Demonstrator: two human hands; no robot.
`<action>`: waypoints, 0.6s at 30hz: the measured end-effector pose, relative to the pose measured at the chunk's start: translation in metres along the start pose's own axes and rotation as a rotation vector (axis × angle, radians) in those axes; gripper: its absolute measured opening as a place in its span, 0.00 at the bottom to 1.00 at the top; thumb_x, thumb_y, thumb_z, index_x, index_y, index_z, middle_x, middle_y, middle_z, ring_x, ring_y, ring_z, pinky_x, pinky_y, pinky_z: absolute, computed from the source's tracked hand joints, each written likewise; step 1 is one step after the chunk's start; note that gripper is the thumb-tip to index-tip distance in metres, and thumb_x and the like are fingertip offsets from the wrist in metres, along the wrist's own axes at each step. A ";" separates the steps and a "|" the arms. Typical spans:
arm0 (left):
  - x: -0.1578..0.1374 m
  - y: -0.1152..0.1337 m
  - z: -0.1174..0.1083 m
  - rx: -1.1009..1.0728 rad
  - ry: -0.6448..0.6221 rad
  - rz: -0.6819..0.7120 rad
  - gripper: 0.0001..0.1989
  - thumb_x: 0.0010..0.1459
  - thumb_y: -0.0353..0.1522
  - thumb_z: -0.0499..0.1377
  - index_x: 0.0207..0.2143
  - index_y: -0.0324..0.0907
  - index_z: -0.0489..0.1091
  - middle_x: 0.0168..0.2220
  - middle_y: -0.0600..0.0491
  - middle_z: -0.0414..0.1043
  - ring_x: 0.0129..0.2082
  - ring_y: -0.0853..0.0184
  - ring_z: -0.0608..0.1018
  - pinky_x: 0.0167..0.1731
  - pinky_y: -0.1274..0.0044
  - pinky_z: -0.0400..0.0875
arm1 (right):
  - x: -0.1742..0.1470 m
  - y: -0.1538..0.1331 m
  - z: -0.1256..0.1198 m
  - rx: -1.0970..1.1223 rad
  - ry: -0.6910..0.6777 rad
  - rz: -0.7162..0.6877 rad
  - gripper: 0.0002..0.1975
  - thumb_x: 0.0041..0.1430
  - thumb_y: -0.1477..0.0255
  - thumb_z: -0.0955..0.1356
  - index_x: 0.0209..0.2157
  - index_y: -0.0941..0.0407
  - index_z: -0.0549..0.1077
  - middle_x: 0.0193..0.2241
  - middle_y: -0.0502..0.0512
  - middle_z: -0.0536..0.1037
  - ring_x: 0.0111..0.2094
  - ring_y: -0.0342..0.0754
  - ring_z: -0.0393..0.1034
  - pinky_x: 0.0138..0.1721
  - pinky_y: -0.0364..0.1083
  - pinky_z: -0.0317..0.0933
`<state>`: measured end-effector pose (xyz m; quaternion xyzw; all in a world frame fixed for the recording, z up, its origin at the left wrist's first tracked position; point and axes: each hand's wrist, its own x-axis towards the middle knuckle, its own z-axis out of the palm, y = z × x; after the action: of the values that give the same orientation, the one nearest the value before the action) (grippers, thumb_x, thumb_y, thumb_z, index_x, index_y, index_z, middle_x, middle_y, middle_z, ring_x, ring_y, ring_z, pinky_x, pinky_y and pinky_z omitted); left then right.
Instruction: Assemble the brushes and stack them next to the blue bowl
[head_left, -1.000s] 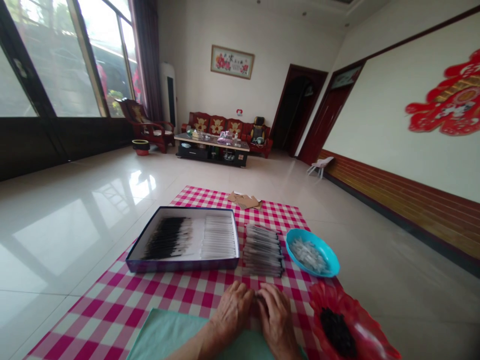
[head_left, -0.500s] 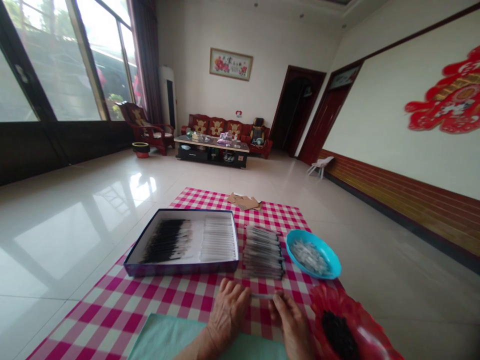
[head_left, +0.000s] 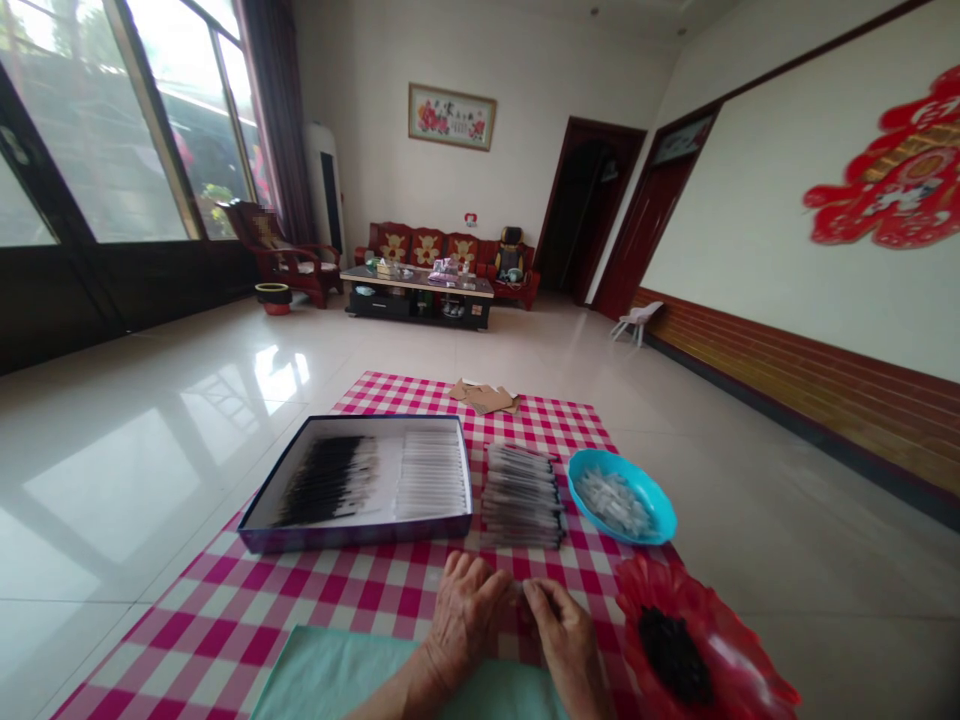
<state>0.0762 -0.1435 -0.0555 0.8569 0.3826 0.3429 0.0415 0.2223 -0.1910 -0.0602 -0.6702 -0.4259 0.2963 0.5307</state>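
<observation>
My left hand point(head_left: 466, 605) is closed, knuckles up, around a slim translucent pen barrel point(head_left: 517, 589). Only a short piece of the barrel shows between my hands. The fingertips of my right hand point(head_left: 561, 625) pinch its other end, close to the left hand. Just beyond them, a row of pens point(head_left: 523, 500) with clear barrels and dark ends lies on the checked cloth. To the left stands a shallow box point(head_left: 352, 540) with black slender rods point(head_left: 326, 480) on one side and clear tubes point(head_left: 430, 475) on the other.
A blue bowl point(head_left: 664, 500) of small clear pieces stands right of the pens. Nearer is a red petal-shaped bowl point(head_left: 739, 650) with small black pieces. A pale green cloth point(head_left: 330, 675) lies under my forearms. Torn cardboard point(head_left: 487, 398) rests at the table's far edge.
My right hand has moved left towards my left hand, so the gap along the barrel has narrowed. The camera view has shifted slightly.
</observation>
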 end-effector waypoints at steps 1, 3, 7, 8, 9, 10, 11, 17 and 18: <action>0.000 0.000 0.000 0.002 -0.005 0.004 0.09 0.61 0.33 0.51 0.30 0.46 0.68 0.25 0.54 0.65 0.29 0.67 0.66 0.33 0.73 0.56 | 0.000 0.001 0.000 -0.008 0.000 -0.003 0.21 0.46 0.52 0.68 0.26 0.57 0.76 0.24 0.56 0.79 0.27 0.52 0.73 0.28 0.44 0.66; -0.002 0.000 0.001 0.004 -0.026 0.011 0.08 0.61 0.33 0.51 0.29 0.46 0.67 0.25 0.55 0.65 0.29 0.67 0.66 0.33 0.73 0.56 | -0.001 0.003 -0.002 -0.006 -0.014 -0.006 0.20 0.48 0.53 0.67 0.27 0.57 0.76 0.25 0.56 0.80 0.28 0.52 0.73 0.29 0.44 0.66; -0.005 0.000 0.005 -0.002 -0.051 0.008 0.06 0.60 0.32 0.52 0.31 0.47 0.67 0.25 0.55 0.65 0.29 0.66 0.66 0.34 0.72 0.55 | -0.002 0.008 -0.007 0.050 -0.037 -0.013 0.17 0.49 0.57 0.68 0.32 0.57 0.77 0.31 0.57 0.81 0.34 0.54 0.74 0.35 0.46 0.67; -0.005 -0.001 0.006 -0.006 -0.051 0.002 0.06 0.60 0.32 0.52 0.31 0.47 0.67 0.26 0.55 0.65 0.29 0.66 0.66 0.34 0.72 0.55 | -0.002 0.009 -0.007 0.066 -0.041 -0.015 0.17 0.49 0.58 0.69 0.33 0.57 0.78 0.32 0.58 0.81 0.36 0.55 0.74 0.37 0.47 0.67; -0.006 -0.001 0.006 -0.009 -0.051 -0.004 0.06 0.60 0.32 0.52 0.32 0.48 0.67 0.26 0.55 0.66 0.29 0.66 0.66 0.35 0.72 0.55 | -0.001 0.009 -0.007 0.084 -0.049 -0.016 0.17 0.49 0.59 0.69 0.34 0.57 0.78 0.34 0.58 0.81 0.37 0.55 0.74 0.39 0.47 0.67; -0.006 -0.001 0.006 -0.012 -0.048 -0.011 0.06 0.61 0.33 0.51 0.32 0.48 0.67 0.26 0.55 0.66 0.29 0.66 0.66 0.35 0.72 0.55 | -0.001 0.009 -0.007 0.106 -0.059 -0.014 0.17 0.48 0.59 0.70 0.34 0.57 0.78 0.35 0.59 0.81 0.38 0.55 0.74 0.41 0.48 0.67; -0.006 -0.001 0.006 -0.014 -0.045 -0.018 0.06 0.61 0.33 0.51 0.32 0.48 0.67 0.26 0.55 0.66 0.29 0.65 0.66 0.35 0.72 0.55 | 0.000 0.009 -0.007 0.136 -0.070 -0.014 0.17 0.47 0.60 0.70 0.35 0.57 0.78 0.36 0.59 0.80 0.39 0.56 0.74 0.41 0.49 0.67; -0.003 -0.001 0.002 -0.002 -0.050 -0.025 0.08 0.61 0.33 0.50 0.32 0.47 0.68 0.25 0.55 0.65 0.29 0.65 0.66 0.34 0.73 0.55 | 0.001 0.006 -0.003 0.136 -0.043 -0.008 0.19 0.49 0.58 0.69 0.36 0.58 0.77 0.35 0.59 0.80 0.38 0.56 0.74 0.38 0.47 0.68; -0.002 -0.001 0.001 0.002 -0.050 -0.021 0.09 0.62 0.33 0.50 0.31 0.47 0.68 0.25 0.55 0.65 0.29 0.66 0.66 0.34 0.73 0.55 | 0.001 0.005 -0.003 0.095 -0.030 -0.009 0.18 0.49 0.57 0.68 0.33 0.58 0.77 0.33 0.59 0.80 0.36 0.55 0.74 0.37 0.47 0.68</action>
<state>0.0757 -0.1446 -0.0581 0.8613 0.3907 0.3204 0.0539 0.2265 -0.1924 -0.0641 -0.6379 -0.4223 0.3240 0.5566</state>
